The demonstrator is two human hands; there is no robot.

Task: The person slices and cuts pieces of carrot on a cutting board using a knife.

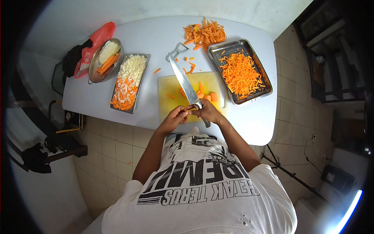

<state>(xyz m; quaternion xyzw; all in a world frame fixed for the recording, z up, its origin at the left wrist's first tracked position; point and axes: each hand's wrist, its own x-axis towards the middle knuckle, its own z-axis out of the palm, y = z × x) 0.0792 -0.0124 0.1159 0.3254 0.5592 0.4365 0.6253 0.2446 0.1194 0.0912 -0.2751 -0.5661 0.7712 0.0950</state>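
Observation:
My right hand [206,112] is closed around the handle of a large knife [182,78], whose blade points up and to the left over the yellow cutting board [165,87]. Close beside it, my left hand [176,118] has its fingers pinched together, its fingertips near those of the right hand. Whatever may be between the left fingertips is too small to make out. Cut carrot pieces [210,97] lie on the board, right of the blade and partly behind it.
A metal tray [267,87] of carrot sticks stands right of the board. Carrot peelings [206,33] and a peeler [179,50] lie behind it. To the left are a tray [145,72] of diced vegetables, a metal bowl [93,72] and a red plastic bag [102,37].

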